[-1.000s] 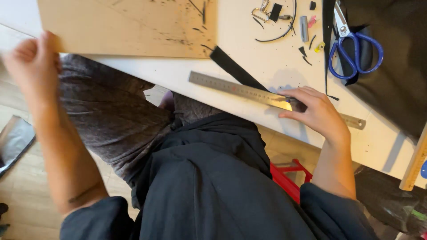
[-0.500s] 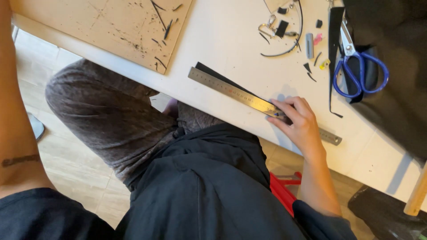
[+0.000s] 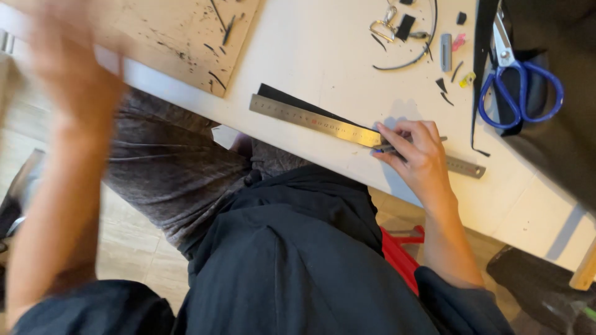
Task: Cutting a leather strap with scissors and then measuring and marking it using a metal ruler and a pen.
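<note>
The steel ruler [image 3: 366, 134] lies across mid-frame over a black strip [image 3: 292, 99] — right hand [image 3: 417, 155] pinching a pen-like tool against it — while the left hand [image 3: 68, 74], a blur, grip unreadable, has swung back into upper left.

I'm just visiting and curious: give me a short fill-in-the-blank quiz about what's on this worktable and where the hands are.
1. The right hand rests on a long metal ____ lying at the edge of the white table.
2. The scissors at the upper right have ____ handles.
3. Under the metal tool lies a thin strip of ____ material.
4. The blurred left hand is raised in front of the scratched ____ board.

Missing words: ruler; blue; black; brown
</note>
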